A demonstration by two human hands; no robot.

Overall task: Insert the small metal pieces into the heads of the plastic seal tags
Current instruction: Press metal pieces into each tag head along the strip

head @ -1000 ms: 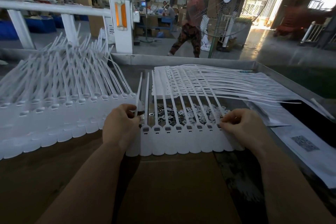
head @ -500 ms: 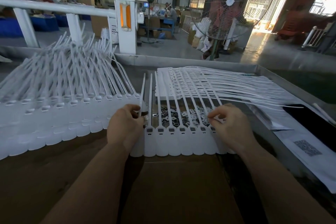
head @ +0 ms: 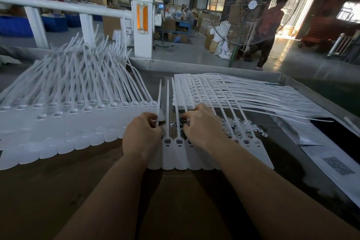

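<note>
**Right hand at the metal pieces, left hand steadying the tag row**

With both hands at the work strip, layout goes off that strip as landmark. Table (head: pixel 303 84): metal tray-like top with a raised rim. Big fanned batch of seal tags (head: pixel 74 107) sits left of the strip, tails pointing up and away. Second sheet of tags (head: pixel 243 93) lies beyond the strip and to its right, tails running right.

Work strip (head: pixel 194 154): joined row of seal tags lying flat, heads toward the person, long axes running straight away from them.

Pile of small metal pieces (head: pixel 239 125) lies on the table under the strip's tails, just past the heads.

Left hand (head: pixel 142 136): fingers curled round the tail of the leftmost tag, at the strip's left end. Right hand (head: pixel 202 124): fingers curled down into the pile's left edge; whether it has a piece pinched, cannot tell.

Judgement: right hand is nearer the pieces. Open head slots lie just nearer the person, so the next move is a short pull back toward the heads.
</note>
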